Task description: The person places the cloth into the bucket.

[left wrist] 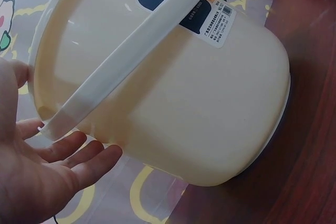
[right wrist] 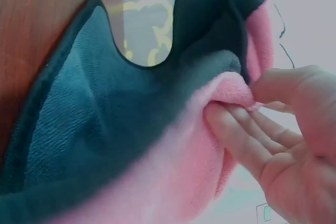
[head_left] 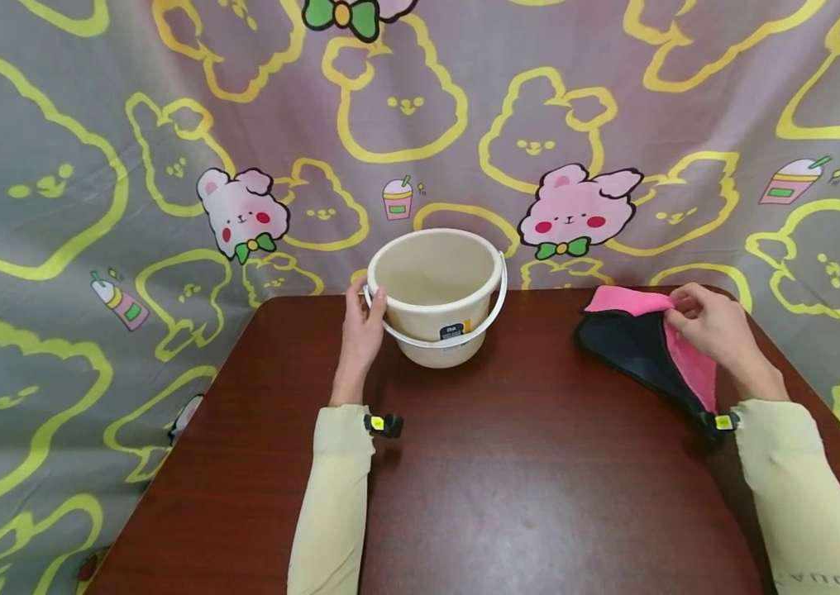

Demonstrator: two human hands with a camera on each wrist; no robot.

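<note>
A dark reddish-brown wooden table (head_left: 465,479) stands before a grey curtain printed with yellow rabbit outlines and pink bunnies (head_left: 93,165). At its far left, the person's left hand (head_left: 362,326) rests with fingers straight against the side of a cream plastic bucket with a white bail handle (head_left: 438,293); the left wrist view shows the palm open beside the bucket wall (left wrist: 173,103), gripping nothing. At the far right, the right hand (head_left: 710,326) pinches the folded edge of a pink fleece cloth (head_left: 688,359) lying over a dark navy fleece cloth (head_left: 624,351), thumb and fingers closed on the pink layer (right wrist: 231,95). The cloths run diagonally from the far edge toward the right sleeve (head_left: 799,487), well apart from the bucket, which stands upright to their left.
</note>
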